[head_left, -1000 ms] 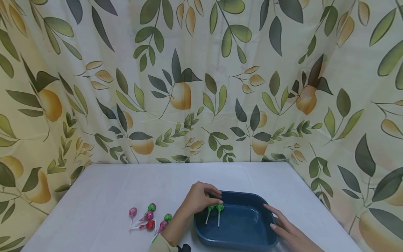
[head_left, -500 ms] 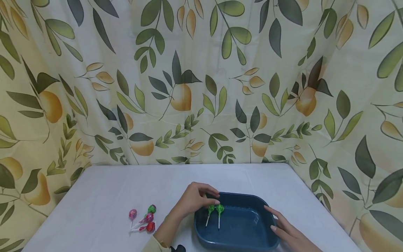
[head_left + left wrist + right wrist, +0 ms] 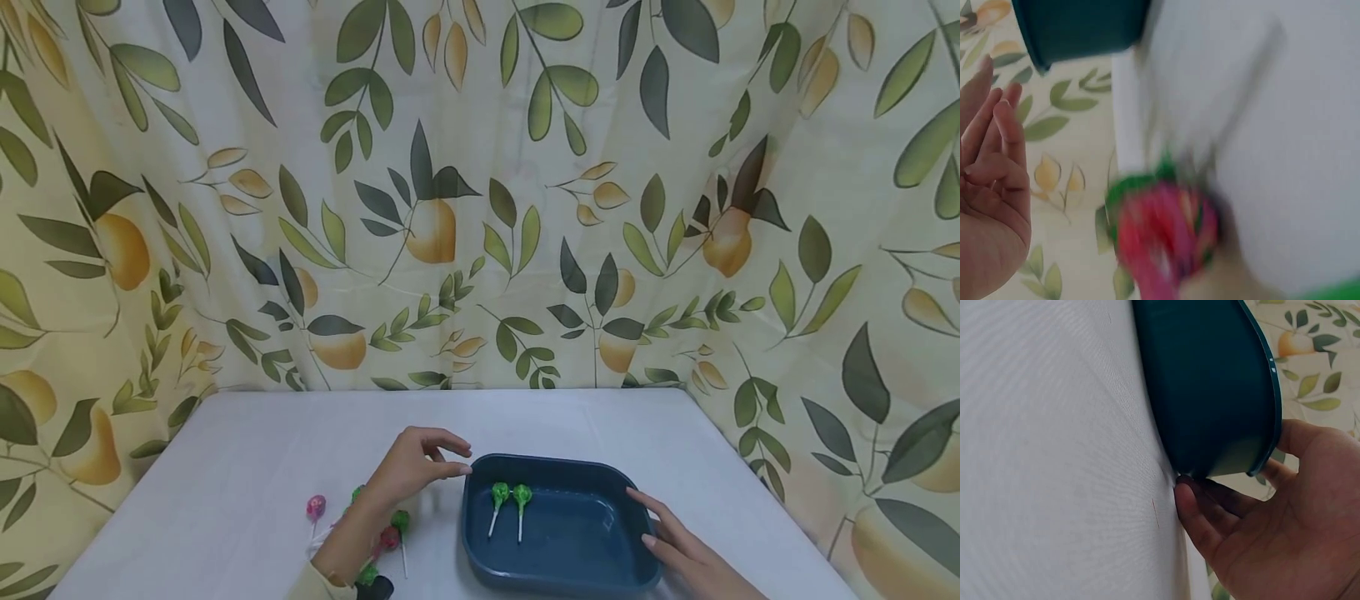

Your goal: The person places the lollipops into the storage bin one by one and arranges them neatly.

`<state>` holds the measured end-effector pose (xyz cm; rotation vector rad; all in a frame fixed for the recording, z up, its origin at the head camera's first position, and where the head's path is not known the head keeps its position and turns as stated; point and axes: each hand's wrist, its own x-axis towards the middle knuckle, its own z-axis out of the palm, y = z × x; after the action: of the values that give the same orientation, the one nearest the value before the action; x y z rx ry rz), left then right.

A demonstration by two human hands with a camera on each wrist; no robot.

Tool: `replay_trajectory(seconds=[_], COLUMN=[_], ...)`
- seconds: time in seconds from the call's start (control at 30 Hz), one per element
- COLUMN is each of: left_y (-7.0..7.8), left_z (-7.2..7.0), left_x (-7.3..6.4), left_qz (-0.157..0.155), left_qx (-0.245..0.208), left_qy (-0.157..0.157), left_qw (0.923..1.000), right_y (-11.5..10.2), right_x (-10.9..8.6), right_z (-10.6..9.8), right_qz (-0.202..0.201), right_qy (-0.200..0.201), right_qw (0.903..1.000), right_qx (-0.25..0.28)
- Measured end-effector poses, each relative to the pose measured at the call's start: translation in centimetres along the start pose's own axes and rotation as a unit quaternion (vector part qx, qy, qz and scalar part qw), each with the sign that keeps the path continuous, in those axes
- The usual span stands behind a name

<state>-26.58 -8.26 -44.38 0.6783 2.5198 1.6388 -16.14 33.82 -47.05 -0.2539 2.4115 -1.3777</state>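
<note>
In the head view my left hand (image 3: 420,462) is just off the left end of a dark blue tray (image 3: 562,575), thumb and fingers apart with nothing between them. Two green-wrapped lollipops (image 3: 499,493) lie side by side in the tray's left part, sticks toward me. My right hand (image 3: 686,546) touches the outside of the tray's right end. In the right wrist view the fingers (image 3: 1194,515) reach the wall's base and the thumb (image 3: 1297,434) lies by the rim. More lollipops lie under and around my left forearm, including a pink one (image 3: 316,507) and a green one (image 3: 401,522); the arm partly hides them.
A white-covered table (image 3: 300,442) carries everything. Behind it and at both sides hangs a curtain (image 3: 480,317) printed with leaves and fruit. Blurred red, pink and green lollipops (image 3: 1160,231) fill the lower middle of the left wrist view.
My left hand has drawn back leftward from above the tray's green lollipops to outside its left rim, its forearm now over the loose lollipops. The right hand and tray have hardly moved.
</note>
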Motion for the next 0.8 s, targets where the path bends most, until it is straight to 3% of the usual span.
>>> replay_trajectory(seconds=[0.3, 0.63, 0.8], left_y=[-1.0, -1.4, -1.9], left_z=[-3.3, -5.9, -7.1], left_x=[-1.3, -2.8, -3.9], left_qz=[-0.02, -0.057, -0.058], left_qx=[0.003, 0.021, 0.022], left_qy=[0.024, 0.033, 0.033], left_qw=[0.9995, 0.9976, 0.9975], right_y=[0.1, 0.1, 0.1], right_x=[0.1, 0.1, 0.2], right_z=[0.2, 0.4, 0.3], right_qz=[0.004, 0.017, 0.013], right_qy=[0.006, 0.013, 0.009], right_qw=[0.9999, 0.9995, 0.9996], right_qx=[0.008, 0.024, 0.025])
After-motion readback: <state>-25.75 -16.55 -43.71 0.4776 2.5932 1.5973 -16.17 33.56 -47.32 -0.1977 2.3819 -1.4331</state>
